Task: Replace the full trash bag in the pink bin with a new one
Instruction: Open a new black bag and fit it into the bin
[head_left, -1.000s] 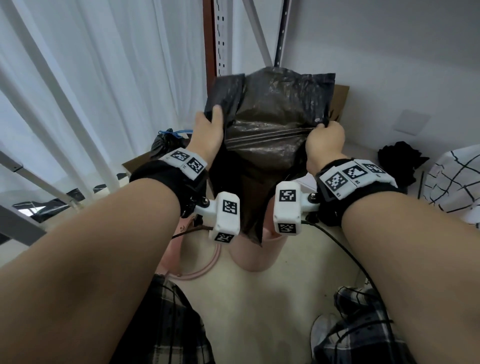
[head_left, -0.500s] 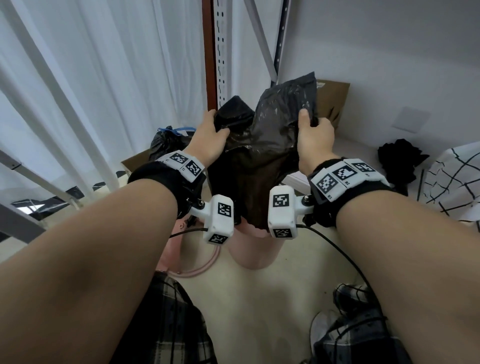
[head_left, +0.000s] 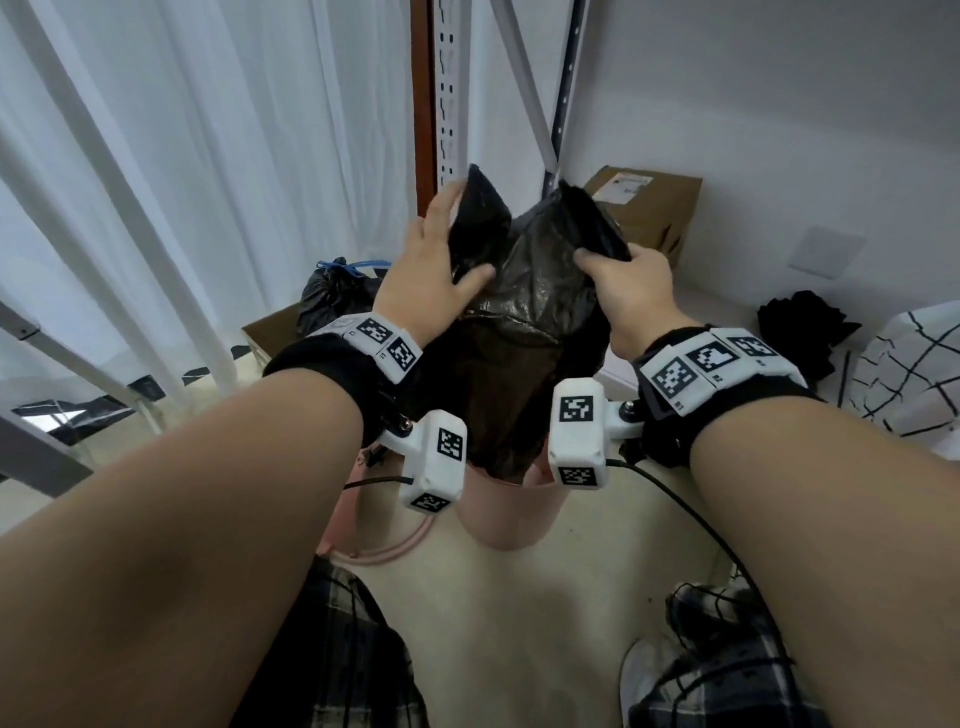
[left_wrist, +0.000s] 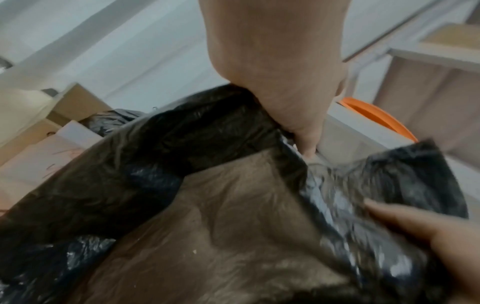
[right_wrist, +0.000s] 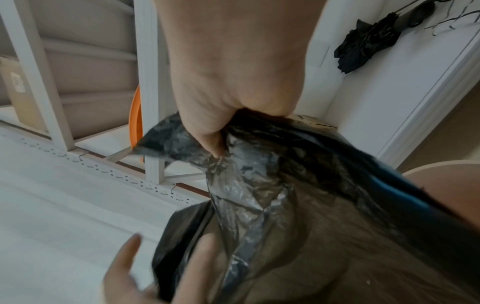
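A new black trash bag (head_left: 519, 332) hangs above the pink bin (head_left: 511, 514), its bottom tip at the bin's rim. My left hand (head_left: 457, 244) pinches the bag's left top flap, thumb in front and fingers straight behind it. My right hand (head_left: 608, 260) grips the right top flap with curled fingers. The two flaps stand apart at the top. The left wrist view shows my left hand (left_wrist: 285, 102) on the bag's edge (left_wrist: 207, 205). In the right wrist view my right hand (right_wrist: 221, 133) bunches the thin plastic (right_wrist: 311, 205).
A tied full black bag (head_left: 332, 291) sits in a cardboard box at the back left. A pink ring (head_left: 384, 545) lies on the floor beside the bin. Shelf uprights (head_left: 441, 104), a brown box (head_left: 644, 208), a black umbrella (head_left: 800, 322) and a white patterned bag (head_left: 914, 374) stand behind.
The bag was stretched flat between my hands. Both hands then came closer together, and the top now splits into two raised flaps. My left fingers have straightened.
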